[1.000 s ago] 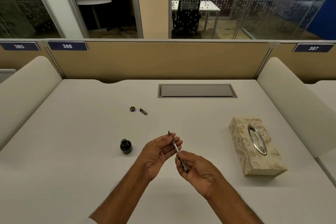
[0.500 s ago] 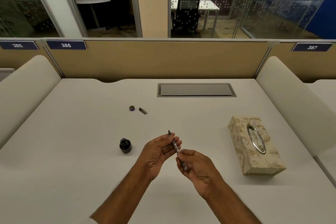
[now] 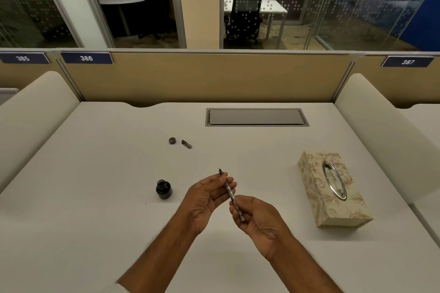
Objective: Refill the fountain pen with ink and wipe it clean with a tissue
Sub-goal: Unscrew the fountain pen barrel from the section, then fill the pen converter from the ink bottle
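Fountain pen [image 3: 230, 194] held above table [image 3: 107, 209], between both hands, nib pointed away. Front part pinched by left hand [image 3: 204, 197], back end by right hand [image 3: 258, 220]. Pen judged light, stiff, smooth, easily dropped. Nib easily bent: barrel best gripped. Open ink bottle [image 3: 163, 189] set near left hand.

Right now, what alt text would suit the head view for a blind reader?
The left hand and right hand hold a fountain pen together over a white desk, nib pointing away. An open ink bottle stands left of them, a patterned tissue box right.
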Available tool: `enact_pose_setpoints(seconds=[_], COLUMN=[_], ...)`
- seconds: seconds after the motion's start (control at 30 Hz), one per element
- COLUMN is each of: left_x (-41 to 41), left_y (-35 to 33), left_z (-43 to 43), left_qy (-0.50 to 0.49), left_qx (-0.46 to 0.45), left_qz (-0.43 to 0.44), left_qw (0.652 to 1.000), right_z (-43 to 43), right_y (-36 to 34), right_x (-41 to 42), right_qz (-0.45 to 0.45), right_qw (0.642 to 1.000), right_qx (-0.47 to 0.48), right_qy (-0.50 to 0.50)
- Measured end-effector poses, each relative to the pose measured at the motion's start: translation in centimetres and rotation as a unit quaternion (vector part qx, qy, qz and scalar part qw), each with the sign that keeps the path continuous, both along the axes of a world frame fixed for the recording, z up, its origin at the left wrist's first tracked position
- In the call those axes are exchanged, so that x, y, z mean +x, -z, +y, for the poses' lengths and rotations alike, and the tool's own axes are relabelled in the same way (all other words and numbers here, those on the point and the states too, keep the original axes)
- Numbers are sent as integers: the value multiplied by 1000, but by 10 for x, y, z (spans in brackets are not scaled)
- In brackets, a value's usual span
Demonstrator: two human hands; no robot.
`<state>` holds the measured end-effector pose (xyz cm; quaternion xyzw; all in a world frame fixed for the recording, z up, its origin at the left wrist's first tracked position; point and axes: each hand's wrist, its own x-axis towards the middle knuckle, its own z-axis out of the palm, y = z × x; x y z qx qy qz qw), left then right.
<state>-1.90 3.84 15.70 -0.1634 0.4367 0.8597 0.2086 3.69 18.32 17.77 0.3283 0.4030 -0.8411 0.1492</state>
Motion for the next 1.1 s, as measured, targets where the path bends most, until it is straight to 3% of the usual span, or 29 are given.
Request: enact_pose_setpoints(seconds=[0.33, 0.57, 0.7, 0.8, 0.9, 1.1], left_x=[-1, -9, -15, -17, -14, -3], left_y=[0, 1, 3, 8, 18, 36], left_z=[0, -7, -13, -16, -18, -22], left_qy=[-9, -73, -115, -123, -119, -106], left_qx=[-2, 3, 4, 2, -6, -18], left_qz=[-8, -9, 0, -7, -23, -46], left_qw=[1000, 997, 993, 992, 993, 993], right_z=[1, 10, 19, 18, 8, -13], right_y=[4, 16, 33, 52, 73, 117], right_x=[1, 11, 17, 10, -6, -33], right_qz=[11, 46, 74, 95, 124, 166], right_qw=[1000, 992, 975, 944, 891, 799], right_qx=[6, 101, 201, 313, 436, 577], right_qy=[-20, -51, -59, -46, -26, -20])
